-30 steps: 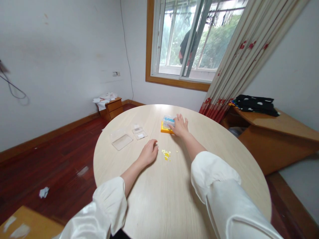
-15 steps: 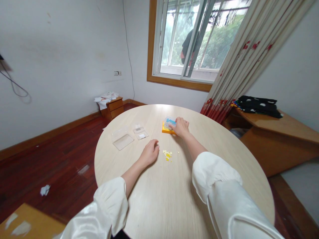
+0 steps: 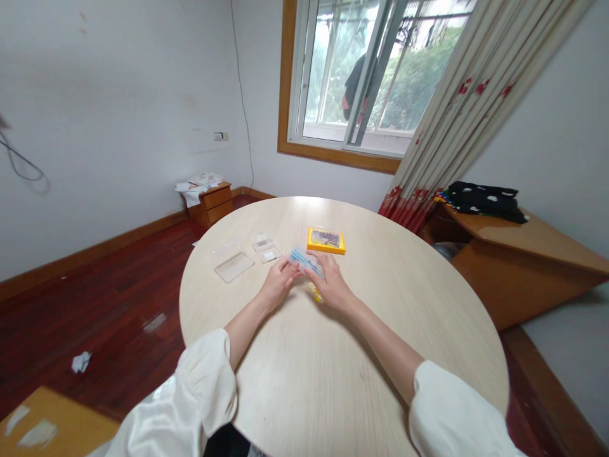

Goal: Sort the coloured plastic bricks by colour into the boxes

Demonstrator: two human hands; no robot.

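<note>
Between my two hands is a see-through pack with blue contents or print (image 3: pixel 306 261); its exact kind is too small to make out. My right hand (image 3: pixel 330 279) grips it from the right, fingers bent over its edge. At its left end, the fingers of my left hand (image 3: pixel 280 282) are closed on it. Small yellow bits (image 3: pixel 314 293) lie on the table just below, partly hidden by my right hand. Behind the pack lies a flat yellow box (image 3: pixel 326 241) with a dark picture on top.
To the left on the round wooden table (image 3: pixel 304 381) stand an open clear plastic case (image 3: pixel 234 267) and a smaller open clear case (image 3: pixel 267 250). A wooden desk (image 3: pixel 547 266) with black cloth (image 3: pixel 485 202) is at the right. A small drawer cabinet (image 3: pixel 216 202) stands beyond the table.
My right hand has lifted the blue-and-clear pack off the yellow box and brought it nearer and to the left. My left hand has moved up and closed on it. The yellow box's picture is now uncovered.
</note>
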